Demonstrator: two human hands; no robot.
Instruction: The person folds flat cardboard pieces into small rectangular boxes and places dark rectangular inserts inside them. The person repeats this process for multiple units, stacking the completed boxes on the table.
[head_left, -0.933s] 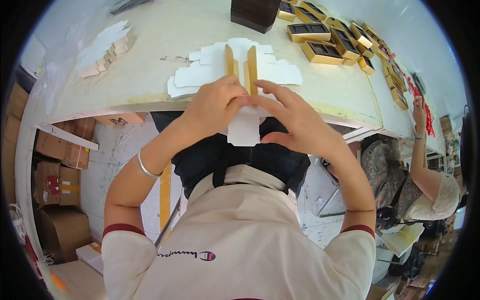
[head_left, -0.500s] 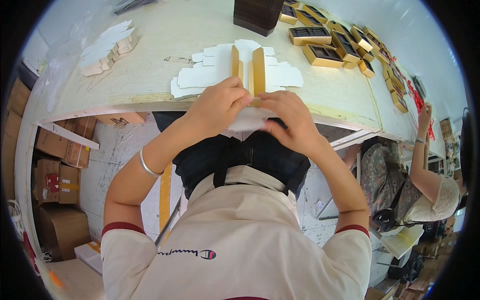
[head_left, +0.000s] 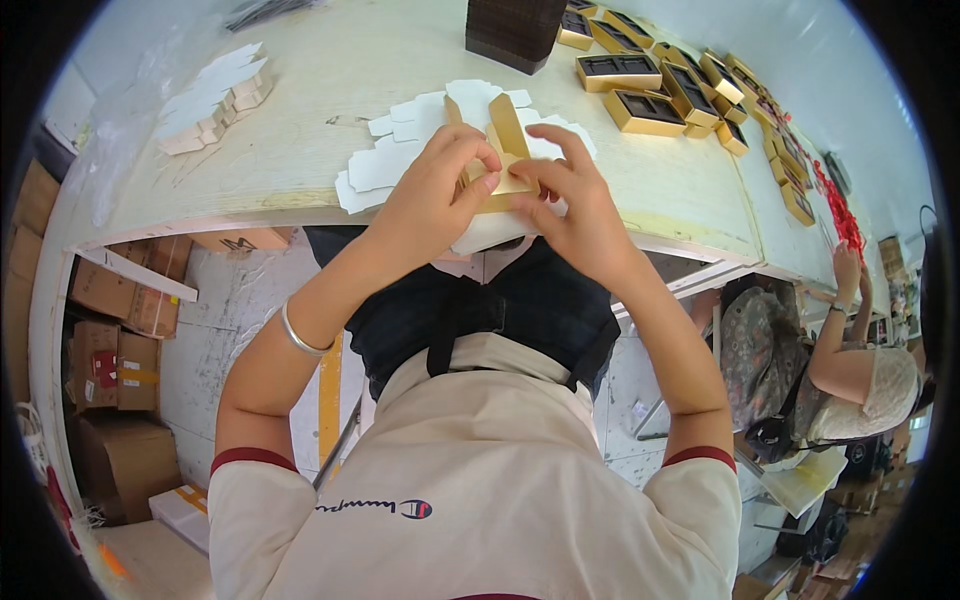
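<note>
One part-folded gold carton (head_left: 508,130) sits at the near edge of the pale table (head_left: 310,100), by white card blanks (head_left: 408,130); the left hand (head_left: 437,185) and right hand (head_left: 585,210) curl at its near end; whether either pinches it cannot be told; it looks light, springy, easily creased, best held by its walls.

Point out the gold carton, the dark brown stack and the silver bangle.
Gold carton (head_left: 508,127), head view: raised right flap.
Dark brown stack (head_left: 511,37), head view: visible side.
Silver bangle (head_left: 290,333), head view: outer band.
</note>
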